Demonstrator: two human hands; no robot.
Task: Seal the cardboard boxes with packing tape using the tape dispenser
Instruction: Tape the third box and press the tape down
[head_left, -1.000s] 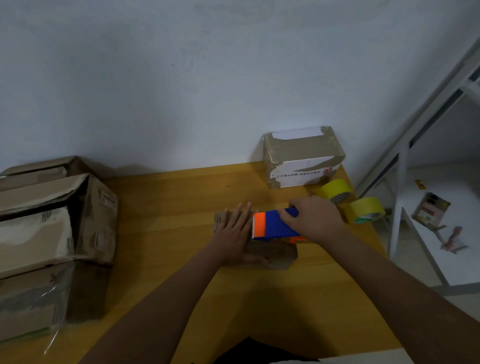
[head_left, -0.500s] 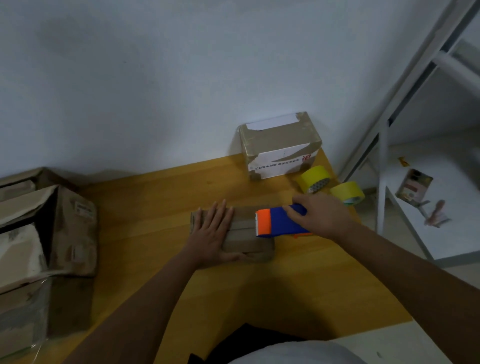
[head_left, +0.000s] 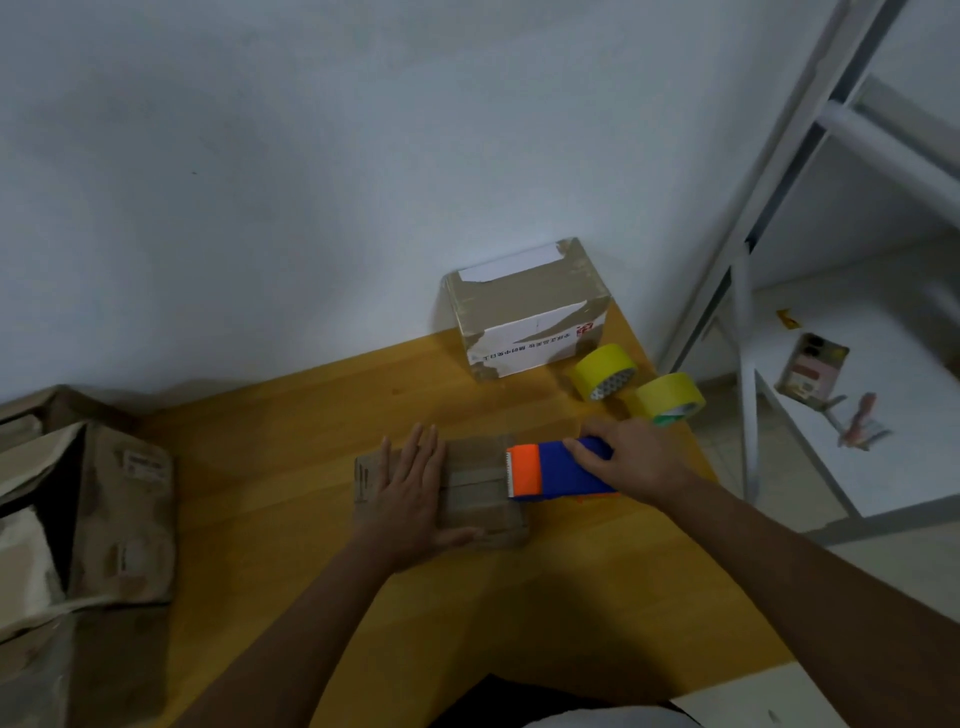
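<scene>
A small flat cardboard box (head_left: 480, 491) lies in the middle of the wooden table (head_left: 291, 457). My left hand (head_left: 413, 493) presses flat on its left half with straight fingers. My right hand (head_left: 631, 457) grips the blue and orange tape dispenser (head_left: 550, 470), whose orange toothed end sits over the box's right edge. Strips of brown tape run along the box's top.
A taped box (head_left: 527, 306) with a white label stands against the wall. Two yellow tape rolls (head_left: 605, 371) (head_left: 670, 397) lie near the table's right edge. Larger open cardboard boxes (head_left: 88, 519) fill the left side. A white metal frame (head_left: 748, 291) stands at the right.
The dispenser has slid rightward along the box, from over its middle to its right edge. My left hand has stayed flat on the box's left half. The camera view has shifted.
</scene>
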